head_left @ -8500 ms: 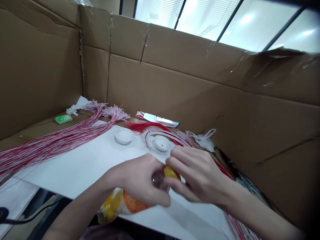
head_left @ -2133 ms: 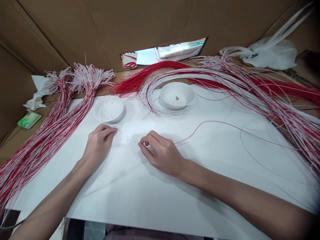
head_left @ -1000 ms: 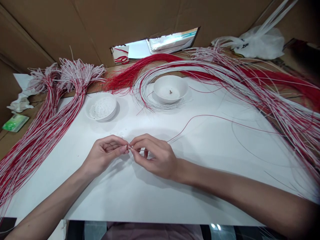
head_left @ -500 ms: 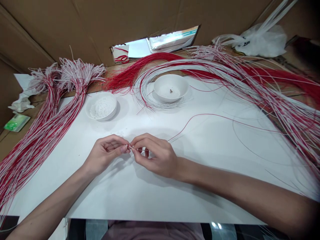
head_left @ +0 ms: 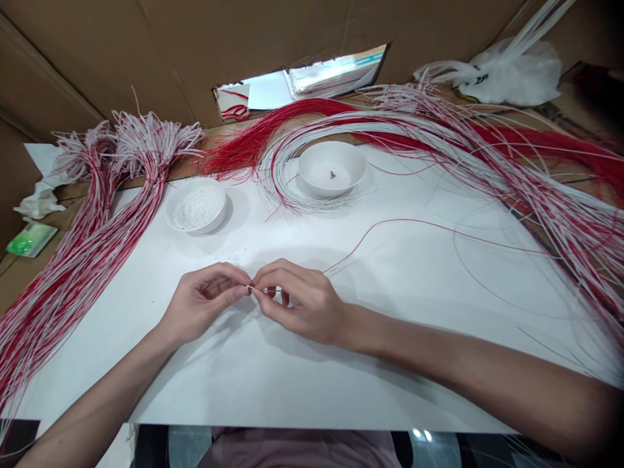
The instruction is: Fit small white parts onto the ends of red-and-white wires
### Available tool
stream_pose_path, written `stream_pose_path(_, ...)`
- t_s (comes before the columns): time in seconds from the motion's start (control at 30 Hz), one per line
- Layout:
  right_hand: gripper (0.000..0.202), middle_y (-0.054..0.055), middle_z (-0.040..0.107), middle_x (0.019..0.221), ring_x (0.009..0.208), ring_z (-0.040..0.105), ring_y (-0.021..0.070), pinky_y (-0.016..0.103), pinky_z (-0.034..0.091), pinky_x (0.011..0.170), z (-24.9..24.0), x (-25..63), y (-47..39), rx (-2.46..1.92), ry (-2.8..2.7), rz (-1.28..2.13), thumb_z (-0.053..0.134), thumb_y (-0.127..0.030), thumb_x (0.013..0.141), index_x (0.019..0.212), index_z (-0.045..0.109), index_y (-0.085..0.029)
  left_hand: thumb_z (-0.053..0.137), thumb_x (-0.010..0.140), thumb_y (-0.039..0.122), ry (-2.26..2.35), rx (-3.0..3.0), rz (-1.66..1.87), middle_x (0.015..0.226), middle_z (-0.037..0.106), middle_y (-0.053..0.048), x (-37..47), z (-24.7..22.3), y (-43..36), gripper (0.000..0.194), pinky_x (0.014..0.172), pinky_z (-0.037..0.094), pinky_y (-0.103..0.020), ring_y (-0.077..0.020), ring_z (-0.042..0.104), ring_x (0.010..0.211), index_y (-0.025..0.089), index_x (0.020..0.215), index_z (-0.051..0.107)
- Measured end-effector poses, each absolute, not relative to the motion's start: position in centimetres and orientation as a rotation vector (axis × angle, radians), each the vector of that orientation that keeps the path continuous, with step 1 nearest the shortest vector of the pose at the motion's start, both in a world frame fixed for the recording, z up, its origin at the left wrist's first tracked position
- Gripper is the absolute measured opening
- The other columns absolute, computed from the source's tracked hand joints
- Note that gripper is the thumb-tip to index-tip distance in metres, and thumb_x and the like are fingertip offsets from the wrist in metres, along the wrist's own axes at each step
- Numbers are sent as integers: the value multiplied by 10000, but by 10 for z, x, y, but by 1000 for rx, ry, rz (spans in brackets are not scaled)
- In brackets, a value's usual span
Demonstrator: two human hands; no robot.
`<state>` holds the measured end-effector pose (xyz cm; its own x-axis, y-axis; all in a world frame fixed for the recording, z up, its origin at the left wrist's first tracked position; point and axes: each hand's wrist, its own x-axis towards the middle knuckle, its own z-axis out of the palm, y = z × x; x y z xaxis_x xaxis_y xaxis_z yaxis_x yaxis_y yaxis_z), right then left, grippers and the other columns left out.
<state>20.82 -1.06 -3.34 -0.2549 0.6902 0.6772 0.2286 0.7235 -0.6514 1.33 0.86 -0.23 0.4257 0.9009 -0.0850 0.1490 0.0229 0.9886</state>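
Note:
My left hand [head_left: 207, 302] pinches the tip of a thin strand between thumb and forefinger, over the white table sheet [head_left: 234, 390]. Touching it fingertip to fingertip, my right hand [head_left: 302, 302] is closed on the same pale and red wires. From behind the right hand a red wire [head_left: 390, 221] curves off to the right across the sheet. Exactly how the strands cross between the fingers is too small to make out. Beyond my left hand stands a white bowl [head_left: 196, 207] with white powdery matter in it. A second white bowl [head_left: 333, 170] holds a small brown bit.
Bundles of red and white wires [head_left: 97, 240] with twisted ends lie at left. Loose red wires [head_left: 273, 130] and white wires [head_left: 439, 136] arc along the back and right. A cardboard wall [head_left: 170, 52] with a cut opening rises behind. A plastic bag [head_left: 519, 71] sits back right.
Both hands stay pinched together at nearly the same spot. Less of the strand shows between the fingertips. The whole view has shifted very slightly.

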Motion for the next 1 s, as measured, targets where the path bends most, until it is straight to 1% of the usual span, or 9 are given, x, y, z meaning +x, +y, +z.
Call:
stream_pose_path(0.23, 81, 42, 667, 864, 662, 597, 78, 190, 547, 594, -34, 208, -11, -725, -1818, 506, 551, -83, 863, 867, 583, -157, 697, 829, 148, 960, 1467, 771, 871, 707, 11, 12, -4, 9, 91, 770, 541, -165, -91, 667, 823, 222, 875, 722)
stream_pose_path(0.4, 95, 43, 668, 865, 643, 586, 75, 185, 537, 563, -34, 208, -11, -722, -1819, 505, 542, -79, 863, 869, 586, -163, 690, 835, 141, 945, 1473, 772, 876, 702, 10, 13, -5, 10, 98, 772, 538, -160, -87, 663, 826, 223, 882, 718)
stream_pose_path(0.6, 89, 52, 667, 868, 641, 579, 70, 179, 524, 546, -33, 209, -10, -714, -1824, 499, 546, -76, 865, 870, 589, -153, 682, 839, 133, 930, 1502, 784, 877, 700, 2, 12, -5, 9, 102, 773, 544, -176, -96, 665, 830, 217, 887, 712)
stream_pose_path(0.83, 90, 51, 664, 887, 641, 574, 67, 182, 520, 545, -34, 209, -11, -732, -1846, 499, 536, -89, 876, 882, 596, -155, 669, 839, 105, 959, 1721, 848, 889, 706, -12, 12, -4, 6, 130, 752, 532, -189, -109, 655, 841, 210, 907, 704)
stream_pose_path(1.0, 94, 47, 668, 892, 638, 576, 68, 183, 515, 541, -36, 208, -11, -738, -1849, 487, 544, -81, 860, 873, 597, -158, 652, 848, 93, 943, 1817, 843, 899, 698, -24, 9, -7, 6, 146, 763, 536, -233, -131, 654, 853, 207, 932, 688)
